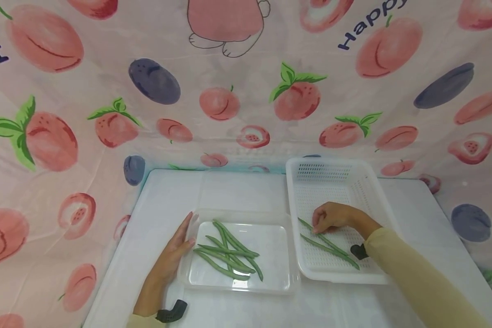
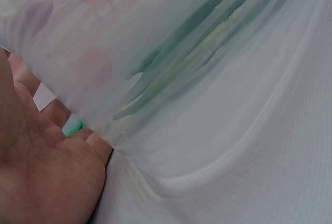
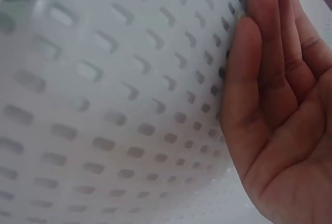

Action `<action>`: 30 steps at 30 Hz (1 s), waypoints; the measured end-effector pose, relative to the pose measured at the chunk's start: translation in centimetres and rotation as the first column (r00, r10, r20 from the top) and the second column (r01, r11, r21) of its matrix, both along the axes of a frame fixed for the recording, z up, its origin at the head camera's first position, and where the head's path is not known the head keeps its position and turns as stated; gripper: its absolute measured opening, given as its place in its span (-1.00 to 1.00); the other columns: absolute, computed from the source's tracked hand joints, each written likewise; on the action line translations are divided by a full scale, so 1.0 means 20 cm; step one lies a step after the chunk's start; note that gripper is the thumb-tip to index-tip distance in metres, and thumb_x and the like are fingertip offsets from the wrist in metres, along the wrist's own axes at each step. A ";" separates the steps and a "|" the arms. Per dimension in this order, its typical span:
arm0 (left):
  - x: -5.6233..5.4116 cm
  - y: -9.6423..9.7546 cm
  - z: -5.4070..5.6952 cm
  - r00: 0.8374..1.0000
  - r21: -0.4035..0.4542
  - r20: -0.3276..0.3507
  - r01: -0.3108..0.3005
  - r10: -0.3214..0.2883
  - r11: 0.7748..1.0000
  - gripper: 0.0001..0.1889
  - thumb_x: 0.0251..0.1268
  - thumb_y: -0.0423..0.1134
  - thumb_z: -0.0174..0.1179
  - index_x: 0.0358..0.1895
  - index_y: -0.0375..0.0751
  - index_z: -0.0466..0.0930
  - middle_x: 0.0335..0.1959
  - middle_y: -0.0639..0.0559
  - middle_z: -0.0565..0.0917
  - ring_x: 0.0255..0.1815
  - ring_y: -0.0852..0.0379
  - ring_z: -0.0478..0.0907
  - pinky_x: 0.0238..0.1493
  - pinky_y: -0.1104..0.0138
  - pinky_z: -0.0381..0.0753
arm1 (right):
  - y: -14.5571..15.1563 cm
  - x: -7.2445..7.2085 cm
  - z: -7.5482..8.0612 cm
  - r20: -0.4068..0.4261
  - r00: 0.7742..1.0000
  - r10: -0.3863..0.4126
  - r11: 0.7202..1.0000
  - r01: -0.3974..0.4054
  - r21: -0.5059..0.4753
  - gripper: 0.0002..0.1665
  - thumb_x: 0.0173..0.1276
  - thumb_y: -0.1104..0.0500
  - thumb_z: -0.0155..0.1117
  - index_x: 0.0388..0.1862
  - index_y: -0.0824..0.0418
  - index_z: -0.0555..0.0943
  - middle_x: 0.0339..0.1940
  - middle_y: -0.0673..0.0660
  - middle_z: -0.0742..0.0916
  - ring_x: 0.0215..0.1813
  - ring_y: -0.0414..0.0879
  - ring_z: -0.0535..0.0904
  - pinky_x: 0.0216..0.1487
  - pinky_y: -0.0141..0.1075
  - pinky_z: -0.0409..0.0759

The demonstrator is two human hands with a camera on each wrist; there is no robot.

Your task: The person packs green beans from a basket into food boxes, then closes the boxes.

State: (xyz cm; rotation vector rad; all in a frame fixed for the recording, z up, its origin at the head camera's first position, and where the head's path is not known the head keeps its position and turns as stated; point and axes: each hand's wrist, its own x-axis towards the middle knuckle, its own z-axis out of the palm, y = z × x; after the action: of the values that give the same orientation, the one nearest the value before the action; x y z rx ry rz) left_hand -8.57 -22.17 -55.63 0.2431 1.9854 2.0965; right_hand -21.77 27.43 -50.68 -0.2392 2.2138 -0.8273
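While the left hand (image 1: 172,255) lies flat (fingers straight), the right hand (image 1: 332,217) fingers touch a bean (image 1: 311,228) lying diagonally, grip unclear.

Bright, soft, even light with faint shadows; head view bends at its edges, wrist views blur close up.

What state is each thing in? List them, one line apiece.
Clear tray: upright, holds a loose pile of green beans.
White basket: upright, two beans lying flat inside.
Left hand: open, flat against the tray's side.
Right hand: fingers down on a bean in the basket; grip unclear.
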 end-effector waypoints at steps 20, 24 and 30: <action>0.00 0.00 -0.01 1.000 0.001 0.021 0.002 -0.002 1.000 -0.23 0.59 -0.29 -0.04 0.69 0.23 -0.19 0.73 0.09 -0.22 0.72 -0.18 -0.34 0.54 -0.26 -0.21 | 0.03 0.00 -0.02 -0.027 0.998 0.049 0.998 -0.050 -0.036 -0.71 0.11 0.12 0.61 -0.31 0.20 0.67 -0.60 -0.03 0.67 -0.48 -0.18 0.48 -0.40 -0.35 0.45; 0.00 -0.01 0.01 1.000 -0.027 0.019 0.006 -0.006 1.000 -0.24 0.60 -0.30 -0.06 0.69 0.22 -0.20 0.73 0.08 -0.21 0.72 -0.20 -0.32 0.55 -0.15 -0.12 | 0.05 -0.01 -0.03 0.030 0.999 0.037 0.996 -0.034 -0.088 -0.69 0.17 0.13 0.57 -0.17 0.22 0.69 -0.53 -0.03 0.69 -0.42 -0.17 0.52 -0.31 -0.34 0.53; 0.00 0.00 0.00 1.000 -0.002 0.014 0.016 -0.016 1.000 -0.25 0.60 -0.30 -0.07 0.69 0.21 -0.18 0.73 0.08 -0.21 0.72 -0.20 -0.35 0.44 0.46 0.15 | 0.07 -0.01 -0.01 0.107 0.994 0.020 0.989 -0.004 -0.147 -0.61 0.26 0.11 0.52 -0.01 0.27 0.70 -0.46 -0.02 0.70 -0.37 -0.18 0.55 -0.26 -0.32 0.62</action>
State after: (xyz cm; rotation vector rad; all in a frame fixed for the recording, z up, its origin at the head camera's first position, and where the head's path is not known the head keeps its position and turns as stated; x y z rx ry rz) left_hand -8.62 -22.26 -55.57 0.2418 1.9714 2.0800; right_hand -21.92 28.89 -50.87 -0.2717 2.0511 -0.9746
